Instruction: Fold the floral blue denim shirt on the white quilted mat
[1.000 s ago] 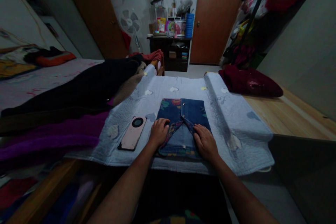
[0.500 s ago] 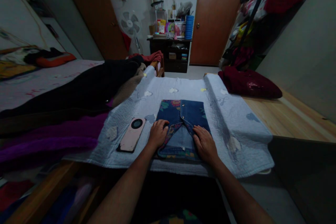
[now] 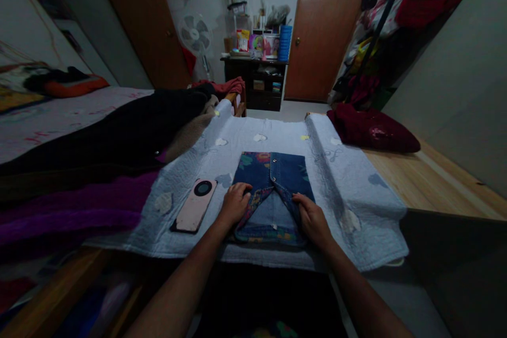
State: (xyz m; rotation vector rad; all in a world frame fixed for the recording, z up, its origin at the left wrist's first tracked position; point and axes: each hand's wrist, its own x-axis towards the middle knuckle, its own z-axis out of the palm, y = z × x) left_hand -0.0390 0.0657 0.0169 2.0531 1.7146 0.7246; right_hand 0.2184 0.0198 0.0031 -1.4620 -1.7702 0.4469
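A folded blue denim shirt (image 3: 253,171) with a flower print and metal snaps lies on a pale quilted cloth (image 3: 261,129). Its front parts below the snaps in an upside-down V, baring the lighter inside of the cloth. On its left edge rests my left hand (image 3: 236,203), fingers laid over the fabric and slightly bent. My right hand (image 3: 312,217) pinches the flap along the right side of the opening, thumb and forefinger together. A pink phone (image 3: 194,207) with a round black camera ring lies face down to the left of the shirt.
Dark and purple clothes (image 3: 99,137) are heaped on the bed at left. A maroon folded cloth (image 3: 374,129) sits on the wooden board (image 3: 431,182) at right. Farther off stand a fan (image 3: 196,34), a dark cabinet (image 3: 251,82) and a door (image 3: 312,31).
My right hand has gone from lying flat on the shirt to pinching the flap at its right. The left hand stays on the left edge. The view has shifted slightly.
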